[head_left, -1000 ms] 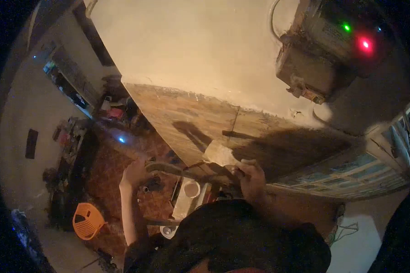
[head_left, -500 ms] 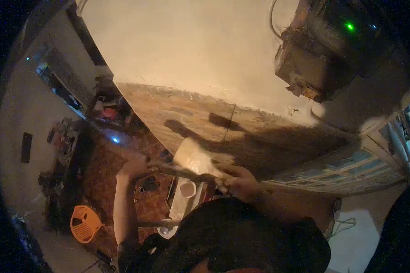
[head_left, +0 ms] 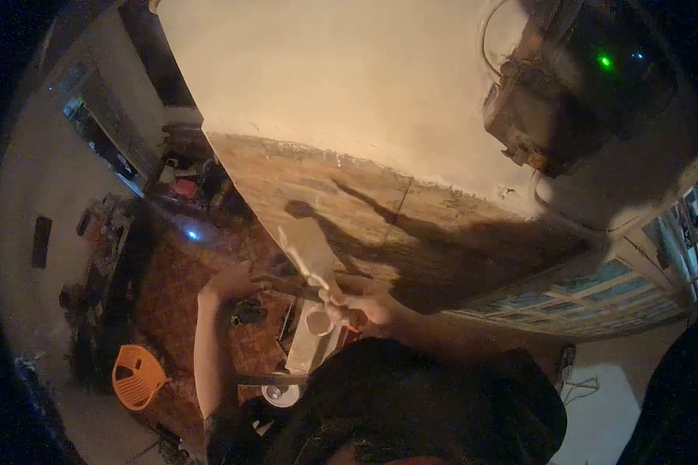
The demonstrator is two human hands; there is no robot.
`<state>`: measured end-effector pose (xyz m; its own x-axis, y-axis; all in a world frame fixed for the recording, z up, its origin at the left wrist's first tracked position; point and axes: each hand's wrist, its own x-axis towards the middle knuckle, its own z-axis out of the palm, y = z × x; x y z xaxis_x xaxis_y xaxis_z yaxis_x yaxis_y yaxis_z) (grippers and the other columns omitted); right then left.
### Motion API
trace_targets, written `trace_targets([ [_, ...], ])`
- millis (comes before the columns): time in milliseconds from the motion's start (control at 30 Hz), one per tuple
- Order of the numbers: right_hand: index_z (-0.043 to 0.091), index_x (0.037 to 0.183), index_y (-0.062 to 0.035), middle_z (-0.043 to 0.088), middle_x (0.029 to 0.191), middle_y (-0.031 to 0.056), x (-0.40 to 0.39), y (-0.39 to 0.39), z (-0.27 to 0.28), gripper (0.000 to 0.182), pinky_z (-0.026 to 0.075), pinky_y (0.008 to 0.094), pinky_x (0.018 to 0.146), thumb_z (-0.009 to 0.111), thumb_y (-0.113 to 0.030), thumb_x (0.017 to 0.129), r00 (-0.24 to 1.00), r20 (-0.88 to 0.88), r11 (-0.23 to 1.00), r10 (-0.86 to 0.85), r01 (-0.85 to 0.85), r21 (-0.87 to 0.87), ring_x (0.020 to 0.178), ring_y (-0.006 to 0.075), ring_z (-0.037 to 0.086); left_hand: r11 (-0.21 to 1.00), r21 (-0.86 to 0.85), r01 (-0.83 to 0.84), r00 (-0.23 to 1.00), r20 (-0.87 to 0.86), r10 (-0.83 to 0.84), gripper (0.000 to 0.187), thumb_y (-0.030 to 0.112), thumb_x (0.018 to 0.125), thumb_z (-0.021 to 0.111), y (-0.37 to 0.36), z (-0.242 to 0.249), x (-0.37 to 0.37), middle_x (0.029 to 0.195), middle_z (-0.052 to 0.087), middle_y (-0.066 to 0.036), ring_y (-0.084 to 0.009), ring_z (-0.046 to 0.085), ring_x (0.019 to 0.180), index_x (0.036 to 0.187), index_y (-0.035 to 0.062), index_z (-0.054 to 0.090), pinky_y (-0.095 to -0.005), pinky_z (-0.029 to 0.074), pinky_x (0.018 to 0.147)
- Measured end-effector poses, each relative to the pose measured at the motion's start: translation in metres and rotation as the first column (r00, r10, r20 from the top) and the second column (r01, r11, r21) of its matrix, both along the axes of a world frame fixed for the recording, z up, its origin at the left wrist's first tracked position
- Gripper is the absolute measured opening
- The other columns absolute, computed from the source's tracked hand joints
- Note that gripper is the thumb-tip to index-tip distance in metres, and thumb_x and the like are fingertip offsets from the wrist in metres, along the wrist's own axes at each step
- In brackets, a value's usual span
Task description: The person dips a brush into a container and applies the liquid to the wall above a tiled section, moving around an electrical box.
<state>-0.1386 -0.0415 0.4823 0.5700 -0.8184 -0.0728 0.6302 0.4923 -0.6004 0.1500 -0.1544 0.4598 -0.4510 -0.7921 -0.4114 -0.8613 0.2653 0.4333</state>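
Note:
My right hand (head_left: 368,306) is closed round a putty knife (head_left: 310,252), its broad pale blade tilted up and to the left in front of the wall. A bit of red shows below my fingers. My left hand (head_left: 229,280) is closed at the left end of a narrow dark bar (head_left: 291,288), which runs across to my right hand. Below the hands, a round pale container (head_left: 319,319) sits on a light plank (head_left: 306,353). The wall (head_left: 326,70) ahead is smooth and cream above, rough and brown (head_left: 372,186) lower down, with shadows across it.
A dark box with a green light (head_left: 535,116) is fixed on the wall at upper right. Far below, an orange plastic chair (head_left: 138,377) stands on reddish tiles. A white round vessel (head_left: 280,395) lies near my body. A barred window (head_left: 574,298) is at right.
My right hand has moved left and slightly down, closer to my left hand. The putty knife has turned, so its blade shows narrower. My left hand has hardly moved.

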Motion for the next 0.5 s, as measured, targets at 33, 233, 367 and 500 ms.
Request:
trace_targets([
  [33, 0.049, 0.121, -0.0039, 0.055, 0.088, 0.0035, -0.003, -0.004, 0.003, 0.028, 0.042, 0.0235, 0.055, 0.053, -0.014, 0.095, 1.000, 0.015, 1.000, 0.003, -0.003, 0.009, 0.067, 0.0107, 0.051, 1.000, 0.027, 0.010, 1.000, -0.018, -0.010, 0.047, 0.045, 0.082, 0.064, 0.004, 0.016, -0.008, 0.107, 0.066, -0.019, -0.0365, 0.063, 0.098, 0.109, 0.0069, 0.066, -0.0419, 0.051, 0.082],
  [233, 0.052, 0.112, -0.0038, 0.049, 0.079, 0.0005, -0.011, -0.049, 0.097, 0.030, 0.035, 0.0243, 0.049, 0.053, -0.028, 0.095, 0.951, -0.114, 0.934, -0.289, 0.253, -0.254, 0.063, 0.0090, 0.044, 0.999, 0.029, 0.032, 0.998, 0.046, -0.034, 0.043, 0.044, 0.080, 0.066, 0.002, 0.018, -0.010, 0.111, 0.064, -0.020, -0.0364, 0.062, 0.102, 0.111, 0.0137, 0.068, -0.0427, 0.050, 0.084],
  [367, 0.054, 0.099, -0.0112, 0.045, 0.076, -0.0019, -0.010, -0.089, 0.126, 0.020, 0.030, 0.0217, 0.045, 0.053, -0.031, 0.096, 0.893, -0.031, 0.827, -0.448, 0.401, -0.393, 0.060, 0.0099, 0.043, 0.999, -0.016, -0.036, 0.986, 0.165, 0.038, 0.043, 0.042, 0.081, 0.065, 0.009, 0.028, -0.016, 0.111, 0.064, -0.021, -0.0376, 0.062, 0.101, 0.112, 0.0125, 0.067, -0.0436, 0.050, 0.086],
  [500, 0.046, 0.093, -0.0182, 0.043, 0.070, -0.0035, 0.010, -0.096, 0.073, 0.020, 0.022, 0.0217, 0.038, 0.054, -0.036, 0.095, 0.790, -0.204, 0.816, -0.578, 0.564, -0.127, 0.049, 0.0083, 0.038, 0.962, -0.151, 0.226, 0.973, 0.092, -0.214, 0.045, 0.042, 0.082, 0.065, -0.012, -0.047, 0.021, 0.111, 0.063, -0.022, -0.0385, 0.061, 0.102, 0.110, 0.0075, 0.067, -0.0444, 0.049, 0.087],
])
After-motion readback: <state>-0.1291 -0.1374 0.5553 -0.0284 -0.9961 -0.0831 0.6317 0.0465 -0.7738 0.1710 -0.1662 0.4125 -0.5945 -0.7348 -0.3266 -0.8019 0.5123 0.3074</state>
